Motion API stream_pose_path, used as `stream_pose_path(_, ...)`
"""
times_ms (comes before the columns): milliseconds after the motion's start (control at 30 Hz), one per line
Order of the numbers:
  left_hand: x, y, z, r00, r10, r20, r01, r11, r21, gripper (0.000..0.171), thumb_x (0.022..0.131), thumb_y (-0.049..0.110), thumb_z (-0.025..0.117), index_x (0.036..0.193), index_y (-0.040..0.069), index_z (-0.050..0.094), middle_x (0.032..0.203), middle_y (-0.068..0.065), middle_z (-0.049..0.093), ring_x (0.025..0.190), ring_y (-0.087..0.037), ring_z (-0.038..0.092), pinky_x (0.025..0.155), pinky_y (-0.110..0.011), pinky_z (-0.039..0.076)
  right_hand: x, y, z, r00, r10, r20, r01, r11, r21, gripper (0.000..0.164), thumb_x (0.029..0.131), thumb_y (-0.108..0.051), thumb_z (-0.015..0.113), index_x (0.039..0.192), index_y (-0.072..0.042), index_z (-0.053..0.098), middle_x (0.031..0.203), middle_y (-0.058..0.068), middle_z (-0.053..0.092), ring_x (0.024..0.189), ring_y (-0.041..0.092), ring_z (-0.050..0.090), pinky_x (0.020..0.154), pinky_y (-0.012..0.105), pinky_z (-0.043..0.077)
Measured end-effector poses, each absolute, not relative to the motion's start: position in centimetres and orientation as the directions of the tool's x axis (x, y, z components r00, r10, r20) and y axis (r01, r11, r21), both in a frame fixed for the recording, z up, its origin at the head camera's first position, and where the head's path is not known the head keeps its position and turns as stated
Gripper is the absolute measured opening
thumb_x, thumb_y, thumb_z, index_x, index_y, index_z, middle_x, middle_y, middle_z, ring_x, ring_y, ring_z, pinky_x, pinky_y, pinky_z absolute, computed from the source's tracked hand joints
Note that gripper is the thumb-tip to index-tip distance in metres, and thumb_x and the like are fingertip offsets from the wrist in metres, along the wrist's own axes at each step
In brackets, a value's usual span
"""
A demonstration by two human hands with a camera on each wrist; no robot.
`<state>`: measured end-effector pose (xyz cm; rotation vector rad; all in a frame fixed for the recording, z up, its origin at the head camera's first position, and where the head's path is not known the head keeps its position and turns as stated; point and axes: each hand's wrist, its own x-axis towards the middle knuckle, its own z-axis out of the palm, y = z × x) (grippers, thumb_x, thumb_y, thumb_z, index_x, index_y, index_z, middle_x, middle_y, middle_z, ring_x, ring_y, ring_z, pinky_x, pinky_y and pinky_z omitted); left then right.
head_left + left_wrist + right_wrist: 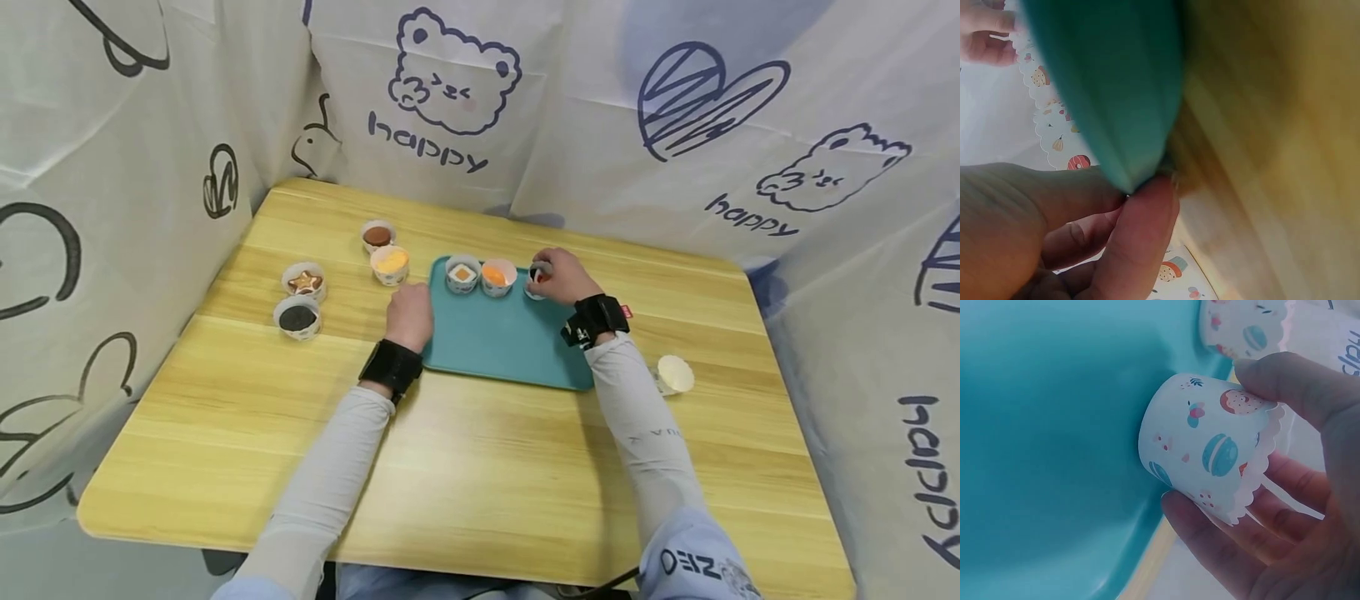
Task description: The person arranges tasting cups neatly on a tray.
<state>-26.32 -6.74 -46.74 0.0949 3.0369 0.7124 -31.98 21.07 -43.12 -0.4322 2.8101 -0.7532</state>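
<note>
My left hand (410, 317) is at the left edge of a teal tray (502, 337); in the left wrist view its thumb and forefinger pinch the tray's rim. Near the tray's far right corner, my right hand (566, 277) grips a printed paper baking cup (1200, 440) with a scalloped rim. The right wrist view shows thumb and fingers around this cup, its base close over the tray. Left of it on the tray stand a cup with an orange filling (497, 277) and a cup with a white-and-brown square piece (462, 274).
Left of the tray stand cups with a brown filling (377, 237), a yellow-orange filling (390, 263), a star-shaped piece (304, 282) and a black filling (297, 318). A pale cup (674, 375) lies tipped right of the right forearm. Printed white cloth (555, 108) borders the wooden table (480, 467).
</note>
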Motion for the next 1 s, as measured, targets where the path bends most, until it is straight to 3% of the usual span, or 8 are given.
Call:
stream_pose_path(467,-26.1,-6.6,-46.6,-0.998,0.067,0.003,0.062,0.894,0.445,0.02,0.096,-0.006,0.052,0.101,-0.009,0.071,0.097,-0.028,0.07,0.089,-0.044,0.071,0.073,-0.052,0.06,-32.1,19.6,-43.4,-0.925,-0.348,-0.155,-0.228,0.832,-0.505,0.045,0.095,-0.019,0.07,0.132,0.003,0.058,0.119,0.022,0.06,0.096,0.032,0.055,0.085,0.046,0.048)
stream_pose_path(667,-26.1,-6.7,-46.5,-0.997,0.07,0.017,0.07,0.895,0.44,0.02,0.096,-0.006,0.052,0.1,-0.01,0.071,0.096,-0.028,0.071,0.088,-0.044,0.071,0.072,-0.052,0.06,-31.9,19.6,-43.4,-0.925,-0.355,-0.133,-0.241,0.821,-0.517,0.049,0.095,-0.017,0.069,0.136,0.006,0.055,0.124,0.024,0.058,0.097,0.033,0.053,0.086,0.047,0.046)
stream_pose_path(1000,-26.2,-6.6,-46.5,-0.998,0.07,0.003,0.064,0.9,0.432,0.022,0.097,-0.005,0.051,0.1,-0.01,0.071,0.096,-0.028,0.071,0.088,-0.043,0.071,0.073,-0.052,0.06,-31.0,21.9,-43.5,-0.937,-0.318,-0.147,-0.205,0.839,-0.505,0.073,0.092,-0.025,0.075,0.149,0.004,0.041,0.147,0.026,0.045,0.13,0.04,0.046,0.107,0.051,0.041)
